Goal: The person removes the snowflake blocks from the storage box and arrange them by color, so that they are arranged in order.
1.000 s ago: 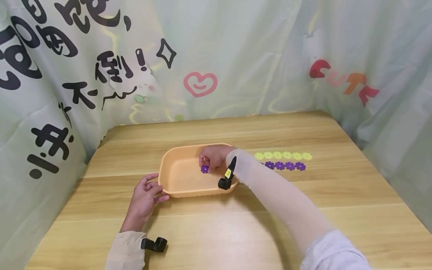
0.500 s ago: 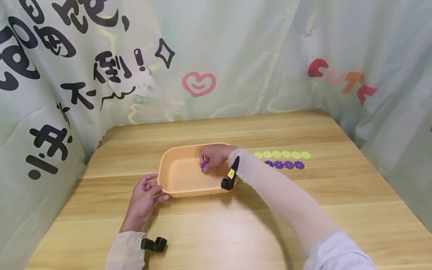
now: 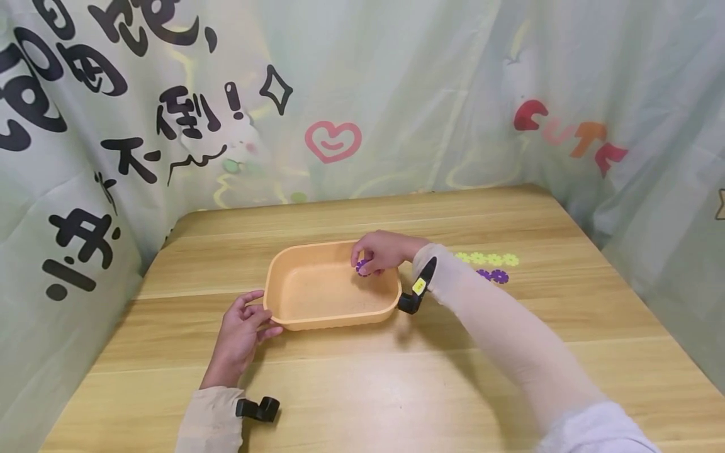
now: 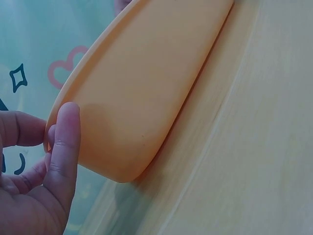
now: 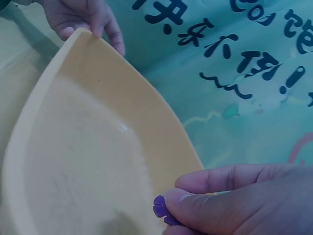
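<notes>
My left hand [image 3: 238,340] holds the near left corner of an orange plastic basin [image 3: 314,289]. In the left wrist view its thumb lies on the basin's outer wall, with fingers behind the rim. My right hand [image 3: 391,250] is over the basin's right end and pinches a small purple flower-shaped piece [image 3: 360,268]. The right wrist view shows this purple piece [image 5: 160,208] between thumb and fingers, partly covered by the thumb. No other piece is visible inside the basin.
A row of yellow-green flower pieces [image 3: 494,258] lies on the wooden table [image 3: 362,390] right of the basin. Nearer me is a row of purple flower pieces [image 3: 500,276]. The right sleeve hides part of both rows. A printed curtain [image 3: 408,94] surrounds the table's back and sides.
My right hand has lifted the purple piece from the basin's floor and moved right towards its right rim. The sleeve now covers more of both rows. My left hand stays at the corner.
</notes>
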The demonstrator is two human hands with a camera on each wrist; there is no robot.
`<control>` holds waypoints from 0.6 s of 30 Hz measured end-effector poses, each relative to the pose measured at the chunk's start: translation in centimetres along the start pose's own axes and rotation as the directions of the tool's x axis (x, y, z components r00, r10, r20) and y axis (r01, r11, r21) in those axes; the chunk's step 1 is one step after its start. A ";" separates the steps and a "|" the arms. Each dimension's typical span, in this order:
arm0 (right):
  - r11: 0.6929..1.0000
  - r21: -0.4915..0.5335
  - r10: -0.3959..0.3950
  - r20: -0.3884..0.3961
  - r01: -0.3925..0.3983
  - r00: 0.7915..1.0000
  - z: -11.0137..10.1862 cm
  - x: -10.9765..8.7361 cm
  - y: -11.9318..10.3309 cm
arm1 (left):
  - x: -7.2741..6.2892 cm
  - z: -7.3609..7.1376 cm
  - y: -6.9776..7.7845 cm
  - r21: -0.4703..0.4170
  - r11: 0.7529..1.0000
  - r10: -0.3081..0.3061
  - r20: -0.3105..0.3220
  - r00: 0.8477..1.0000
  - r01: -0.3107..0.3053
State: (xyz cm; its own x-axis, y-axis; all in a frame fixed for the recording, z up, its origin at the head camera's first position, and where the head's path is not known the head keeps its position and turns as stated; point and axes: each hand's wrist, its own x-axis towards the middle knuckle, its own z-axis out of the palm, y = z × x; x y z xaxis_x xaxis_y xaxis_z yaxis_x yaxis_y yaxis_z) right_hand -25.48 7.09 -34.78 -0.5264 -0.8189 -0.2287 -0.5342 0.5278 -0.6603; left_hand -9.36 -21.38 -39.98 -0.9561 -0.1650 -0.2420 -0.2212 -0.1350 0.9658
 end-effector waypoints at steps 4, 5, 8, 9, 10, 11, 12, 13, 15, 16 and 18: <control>1.000 0.026 -0.008 -0.060 0.010 0.998 -0.5 -1.5 0.5 | 0.0 0.0 -0.1 0.003 1.000 0.000 -0.006 1.000 0.000; 0.999 0.038 -0.011 -0.078 0.014 0.997 -0.6 -1.9 0.6 | 0.0 0.0 -0.1 0.003 1.000 0.000 -0.008 1.000 0.000; 0.995 0.099 -0.010 -0.130 0.023 0.991 -0.8 -3.1 1.4 | 0.0 0.0 -0.1 0.002 1.000 0.002 -0.009 1.000 -0.002; 0.992 0.120 -0.004 -0.148 0.022 0.989 -0.8 -3.5 1.7 | 0.0 0.0 -0.1 0.003 1.000 0.004 -0.009 1.000 -0.004; 0.989 0.146 0.003 -0.165 0.021 0.986 -0.9 -4.0 2.0 | 0.0 0.0 -0.1 0.003 1.000 0.004 -0.008 1.000 -0.004; 0.985 0.172 0.016 -0.181 0.015 0.983 -0.9 -4.5 2.3 | 0.0 0.0 -0.1 0.002 1.000 0.004 -0.010 1.000 -0.004; 0.981 0.196 0.032 -0.196 0.007 0.980 -0.9 -5.0 2.6 | 0.0 0.0 -0.1 0.002 1.000 0.004 -0.010 1.000 -0.004; 0.976 0.220 0.048 -0.211 -0.001 0.976 -0.9 -5.5 2.9 | 0.0 0.0 -0.1 0.003 1.000 0.004 -0.010 1.000 -0.004; 0.970 0.244 0.071 -0.248 -0.009 0.966 -0.8 -6.5 3.6 | 0.0 0.0 -0.1 0.004 1.000 0.005 -0.008 1.000 -0.005; 0.966 0.257 0.082 -0.266 -0.012 0.960 -0.7 -7.0 4.0 | 0.0 0.0 -0.1 0.003 1.000 0.003 -0.008 1.000 -0.003; 0.962 0.274 0.105 -0.303 -0.018 0.947 -0.5 -8.0 4.8 | 0.1 0.0 -0.1 0.001 1.000 0.001 -0.008 1.000 -0.001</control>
State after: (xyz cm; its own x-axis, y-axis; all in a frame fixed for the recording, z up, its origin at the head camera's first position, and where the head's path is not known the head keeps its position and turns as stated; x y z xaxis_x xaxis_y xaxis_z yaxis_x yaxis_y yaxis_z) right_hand -24.18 16.25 -35.75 -0.7550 -0.6521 -0.0687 -0.3228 0.4609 -0.8267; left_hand -9.41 -21.39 -40.05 -0.9548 -0.1729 -0.2418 -0.2204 -0.1340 0.9662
